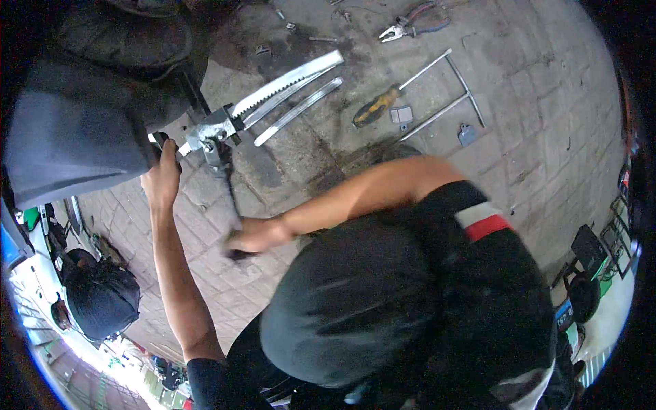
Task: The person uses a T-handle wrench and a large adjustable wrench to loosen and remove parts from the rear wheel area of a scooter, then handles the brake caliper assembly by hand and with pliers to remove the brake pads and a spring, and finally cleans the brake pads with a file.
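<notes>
My left hand (163,171), closed, grips a black handle beside a silver toothed metal tool (212,126) at upper left. The tool has a block mechanism and long flat bars. A long dark lever (227,188) runs down from it, and my right hand (254,234), blurred, is wrapped around its lower end. A loose silver bar (298,111) lies alongside. On the paving to the right are a yellow-and-black screwdriver (374,108), a metal T-bar frame (465,89), pliers (413,27) and two small flat pads (402,116) (467,134).
A large grey-blue covered bulk (78,137) borders the tool on the left. A black rounded object (99,301) and vehicle parts stand at lower left. Dark fabric (348,294) fills the lower middle. Black and green objects (591,266) line the right edge of the paved floor (547,82).
</notes>
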Motion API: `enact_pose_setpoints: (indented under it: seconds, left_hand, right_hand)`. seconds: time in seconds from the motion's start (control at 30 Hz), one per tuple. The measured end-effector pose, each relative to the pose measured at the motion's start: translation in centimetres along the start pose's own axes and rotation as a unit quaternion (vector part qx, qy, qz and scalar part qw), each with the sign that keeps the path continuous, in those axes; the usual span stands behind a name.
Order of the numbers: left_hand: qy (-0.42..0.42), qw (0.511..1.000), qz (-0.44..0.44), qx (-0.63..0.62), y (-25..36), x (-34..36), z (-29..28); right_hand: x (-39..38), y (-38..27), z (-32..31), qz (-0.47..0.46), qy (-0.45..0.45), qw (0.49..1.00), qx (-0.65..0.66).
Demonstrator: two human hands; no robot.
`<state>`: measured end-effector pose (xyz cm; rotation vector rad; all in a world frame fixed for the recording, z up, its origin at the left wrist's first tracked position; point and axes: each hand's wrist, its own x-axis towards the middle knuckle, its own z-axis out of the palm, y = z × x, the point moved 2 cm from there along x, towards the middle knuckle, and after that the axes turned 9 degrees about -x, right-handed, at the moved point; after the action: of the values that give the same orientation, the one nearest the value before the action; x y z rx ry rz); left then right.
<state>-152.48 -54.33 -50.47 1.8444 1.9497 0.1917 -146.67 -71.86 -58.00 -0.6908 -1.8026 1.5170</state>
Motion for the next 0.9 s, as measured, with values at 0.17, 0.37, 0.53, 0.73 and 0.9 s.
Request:
enact_pose_setpoints:
  seconds: [0.17, 0.37, 0.53, 0.73, 0.9]
  left_hand:
    - [-0.053, 0.991, 0.052, -0.113, 2.3, -0.8, -0.3]
    - [-0.032, 0.997, 0.062, -0.04, 0.5, 0.8, 0.2]
    - [0.041, 0.997, 0.05, 0.03, 0.1, 0.9, 0.8]
    - [0.049, 0.998, 0.017, 0.029, -0.2, 1.0, 0.4]
    - [0.006, 1.0, -0.01, -0.005, -0.1, 1.3, -0.1]
  right_hand:
    - [-13.5, -4.2, -15.6, 0.359, -0.151, 0.872, 0.297]
    - [-12.3, -4.0, -12.7, 0.204, -0.037, 0.925, 0.32]
    - [-10.7, -4.8, -10.1, 0.285, 0.019, 0.902, 0.324]
    - [-5.2, -2.9, -1.5, 0.107, 0.179, 0.946, 0.249]
    - [2.0, -2.5, 4.0, 0.223, 0.258, 0.843, 0.415]
